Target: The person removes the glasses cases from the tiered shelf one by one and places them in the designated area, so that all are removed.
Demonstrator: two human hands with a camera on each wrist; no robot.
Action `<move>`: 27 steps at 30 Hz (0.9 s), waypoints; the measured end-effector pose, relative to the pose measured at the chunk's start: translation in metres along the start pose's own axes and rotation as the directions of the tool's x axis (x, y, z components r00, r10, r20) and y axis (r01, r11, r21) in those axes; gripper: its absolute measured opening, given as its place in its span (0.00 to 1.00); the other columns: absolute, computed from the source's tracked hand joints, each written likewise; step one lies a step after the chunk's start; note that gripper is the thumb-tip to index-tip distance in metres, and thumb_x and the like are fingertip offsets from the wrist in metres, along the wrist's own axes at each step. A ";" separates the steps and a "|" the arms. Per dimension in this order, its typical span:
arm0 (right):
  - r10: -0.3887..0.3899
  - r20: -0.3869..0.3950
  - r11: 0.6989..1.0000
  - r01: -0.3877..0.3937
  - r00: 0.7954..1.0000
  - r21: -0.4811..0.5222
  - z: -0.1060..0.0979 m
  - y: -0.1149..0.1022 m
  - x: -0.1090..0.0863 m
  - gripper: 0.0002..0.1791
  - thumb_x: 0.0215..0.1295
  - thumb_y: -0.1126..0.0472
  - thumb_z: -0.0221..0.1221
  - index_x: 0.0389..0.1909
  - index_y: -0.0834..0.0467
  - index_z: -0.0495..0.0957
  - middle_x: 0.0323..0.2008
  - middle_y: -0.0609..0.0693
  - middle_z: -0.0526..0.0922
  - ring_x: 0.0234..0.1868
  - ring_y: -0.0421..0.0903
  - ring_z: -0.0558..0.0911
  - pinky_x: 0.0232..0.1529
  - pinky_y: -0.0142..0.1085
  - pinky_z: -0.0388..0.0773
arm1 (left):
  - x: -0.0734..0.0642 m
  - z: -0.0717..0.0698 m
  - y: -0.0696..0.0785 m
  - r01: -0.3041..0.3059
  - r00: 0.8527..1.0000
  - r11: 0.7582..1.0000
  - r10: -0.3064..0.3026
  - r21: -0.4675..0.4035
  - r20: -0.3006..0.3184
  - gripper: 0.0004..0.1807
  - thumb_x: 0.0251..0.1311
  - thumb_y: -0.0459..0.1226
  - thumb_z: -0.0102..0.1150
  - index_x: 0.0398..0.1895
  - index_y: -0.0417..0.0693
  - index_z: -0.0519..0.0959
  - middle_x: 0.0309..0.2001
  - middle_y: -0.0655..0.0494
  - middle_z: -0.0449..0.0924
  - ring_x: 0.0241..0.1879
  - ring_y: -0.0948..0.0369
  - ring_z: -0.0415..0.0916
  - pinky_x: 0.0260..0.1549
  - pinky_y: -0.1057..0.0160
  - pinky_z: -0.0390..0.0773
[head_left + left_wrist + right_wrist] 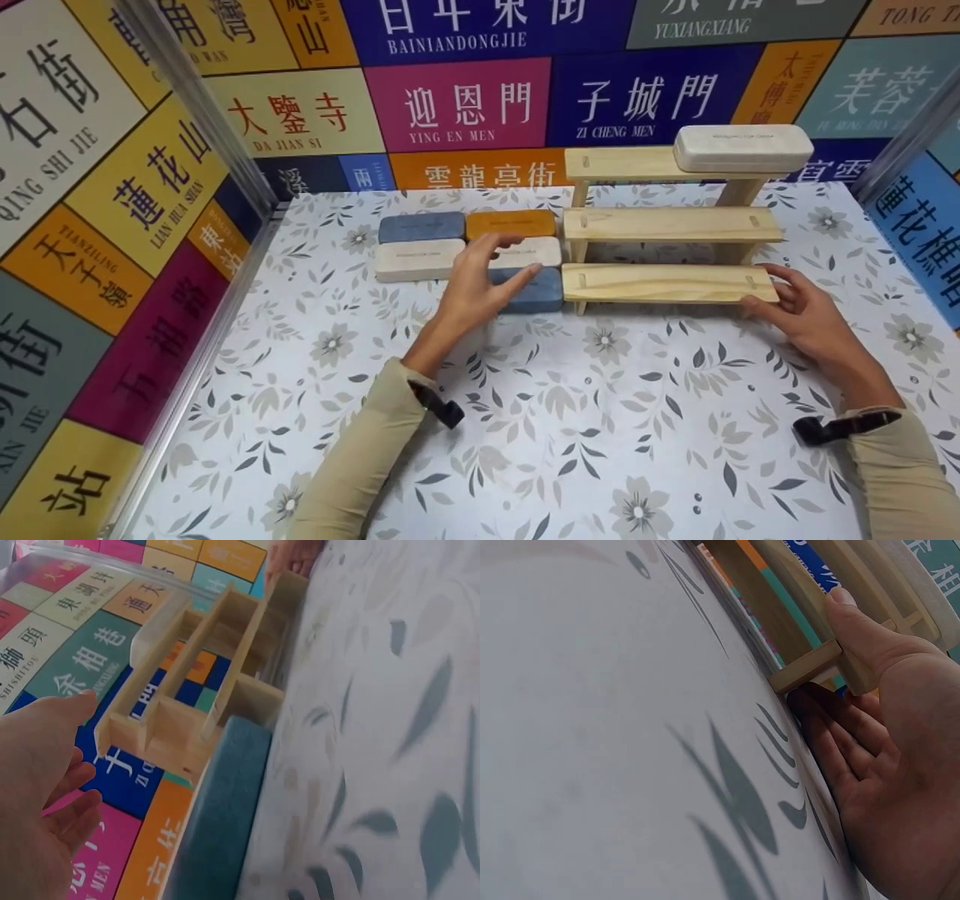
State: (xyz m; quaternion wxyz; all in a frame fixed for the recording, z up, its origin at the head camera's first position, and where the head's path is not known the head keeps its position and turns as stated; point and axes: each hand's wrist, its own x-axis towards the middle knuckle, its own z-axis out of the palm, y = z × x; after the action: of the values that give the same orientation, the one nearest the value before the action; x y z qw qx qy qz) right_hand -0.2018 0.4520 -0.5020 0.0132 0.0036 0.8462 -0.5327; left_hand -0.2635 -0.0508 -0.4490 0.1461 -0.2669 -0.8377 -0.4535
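Observation:
A three-tier wooden step rack (671, 283) stands on the table. My right hand (814, 322) grips the right end of its lowest board, the thumb at the board's edge and the fingers around the end. My left hand (476, 285) is above the oblong cases left of the rack, thumb and fingers apart with nothing between them. It partly hides a blue case (546, 291) and a white case (540, 251). Behind them lies an orange case (510, 223). In the left wrist view the blue case (225, 810) sits by the rack's left end. A white case (742, 148) rests on the top board, toward the right.
Another white case (420, 260) and a second blue case (421, 226) lie at the left of the group. The table (525, 450) has a leaf-and-flower cloth. Panels with coloured street-name signs (457, 105) border the back and both sides.

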 end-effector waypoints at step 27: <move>0.044 0.012 0.999 -0.044 0.999 -0.014 -0.001 -0.005 -0.002 0.43 0.80 0.51 0.63 0.87 0.51 0.53 0.59 0.22 0.76 0.56 0.21 0.81 0.53 0.16 0.75 | 0.074 0.074 0.059 -0.090 0.995 0.991 0.086 -0.102 -0.049 0.25 0.73 0.51 0.69 0.66 0.49 0.81 0.63 0.53 0.86 0.64 0.58 0.81 0.65 0.65 0.81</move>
State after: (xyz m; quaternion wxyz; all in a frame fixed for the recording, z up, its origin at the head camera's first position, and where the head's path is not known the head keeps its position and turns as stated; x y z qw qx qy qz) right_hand -0.2002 0.4505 -0.4974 0.0302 0.0187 0.8495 -0.5264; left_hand -0.2898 0.0610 -0.4129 0.1703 -0.3006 -0.7968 -0.4957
